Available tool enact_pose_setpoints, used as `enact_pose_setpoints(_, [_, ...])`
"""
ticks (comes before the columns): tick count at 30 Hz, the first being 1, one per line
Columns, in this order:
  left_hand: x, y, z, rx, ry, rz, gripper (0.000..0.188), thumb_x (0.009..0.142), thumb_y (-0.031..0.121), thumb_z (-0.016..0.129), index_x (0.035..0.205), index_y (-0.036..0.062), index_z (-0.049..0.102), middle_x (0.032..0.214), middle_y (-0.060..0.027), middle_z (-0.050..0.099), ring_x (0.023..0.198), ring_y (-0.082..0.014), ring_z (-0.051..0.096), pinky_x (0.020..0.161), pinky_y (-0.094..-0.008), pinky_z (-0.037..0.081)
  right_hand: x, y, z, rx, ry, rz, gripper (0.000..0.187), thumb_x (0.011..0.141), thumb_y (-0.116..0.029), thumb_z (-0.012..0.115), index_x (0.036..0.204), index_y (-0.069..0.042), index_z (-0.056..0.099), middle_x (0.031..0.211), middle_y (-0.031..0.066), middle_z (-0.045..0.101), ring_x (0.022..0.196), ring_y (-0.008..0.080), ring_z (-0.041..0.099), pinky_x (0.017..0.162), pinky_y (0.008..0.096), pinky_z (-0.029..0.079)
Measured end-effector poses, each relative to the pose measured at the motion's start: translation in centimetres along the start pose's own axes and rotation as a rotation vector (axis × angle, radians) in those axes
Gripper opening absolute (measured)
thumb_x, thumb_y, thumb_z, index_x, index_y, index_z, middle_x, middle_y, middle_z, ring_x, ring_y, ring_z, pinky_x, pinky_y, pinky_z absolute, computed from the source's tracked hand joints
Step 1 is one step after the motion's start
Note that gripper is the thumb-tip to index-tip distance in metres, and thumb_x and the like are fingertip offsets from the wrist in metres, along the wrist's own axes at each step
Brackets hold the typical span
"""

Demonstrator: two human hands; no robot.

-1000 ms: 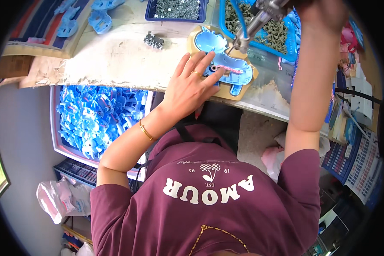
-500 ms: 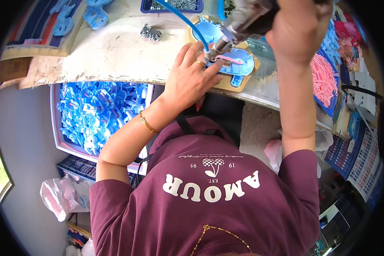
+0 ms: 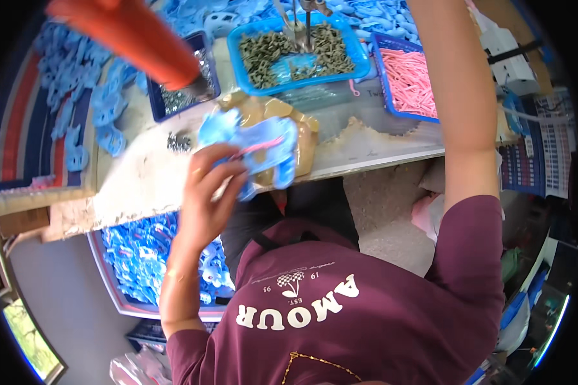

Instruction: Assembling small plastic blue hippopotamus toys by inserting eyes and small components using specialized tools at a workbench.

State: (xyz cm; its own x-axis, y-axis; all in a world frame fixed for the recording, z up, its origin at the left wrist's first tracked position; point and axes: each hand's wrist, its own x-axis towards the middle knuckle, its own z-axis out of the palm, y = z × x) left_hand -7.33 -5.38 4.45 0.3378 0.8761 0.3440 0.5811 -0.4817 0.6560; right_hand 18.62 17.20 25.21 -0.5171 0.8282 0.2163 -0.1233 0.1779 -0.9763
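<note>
My left hand (image 3: 210, 186) pinches a light blue plastic shell (image 3: 260, 141) by its near left edge. A pink strip (image 3: 258, 147) lies across the shell. The shell is tilted and a little blurred, above a tan block (image 3: 305, 138) on the workbench. My right forearm (image 3: 469, 96) reaches up past the top edge, so my right hand is out of the picture. At the upper left hangs a blurred orange tool (image 3: 138, 42) with a dark tip. A metal tool shaft (image 3: 308, 29) comes down from the top over the turquoise tray.
The turquoise tray (image 3: 295, 86) holds small dark grey pieces. A dark blue tray (image 3: 157, 106) contains small metal parts, and another blue tray (image 3: 398, 112) contains pink strips (image 3: 408, 77). Blue shells (image 3: 109, 102) pile up behind. Below the bench edge, a bin (image 3: 112, 289) is full of blue parts.
My left hand has lifted the shell off the tan block and moved left and nearer. My right hand has left the tool and gone out at the top. The view has shifted.
</note>
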Motion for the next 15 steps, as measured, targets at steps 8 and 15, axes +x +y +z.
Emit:
enact_pose_setpoints(8, [-9.5, 2.7, -17.9, 0.270, -0.477, -0.571, 0.019, 0.085, 0.011, 0.072, 0.098, -0.0021, 0.069, 0.105, -0.0159, 0.069, 0.099, -0.0299, 0.063, 0.091, -0.0394, 0.048, -2.7, 26.9, -29.3, -1.137, 0.187, 0.134, 0.033, 0.084, -0.016, 0.073, 0.113, 0.000, 0.069, 0.083, 0.0087, 0.072, 0.075, 0.0156, 0.069, 0.068, 0.0334, 0.056])
enact_pose_setpoints(15, [-8.8, 2.6, -14.0, 0.353, -0.321, -0.694, 0.043, 0.091, 0.020, 0.071, 0.130, 0.0030, 0.064, 0.124, -0.0179, 0.068, 0.117, -0.0354, 0.062, 0.102, -0.0433, 0.046, -3.8, 31.1, -23.3, -1.639, 0.137, 0.223, 0.057, 0.075, -0.005, 0.076, 0.129, -0.016, 0.061, 0.121, 0.0139, 0.066, 0.115, 0.0384, 0.062, 0.095, 0.0450, 0.052])
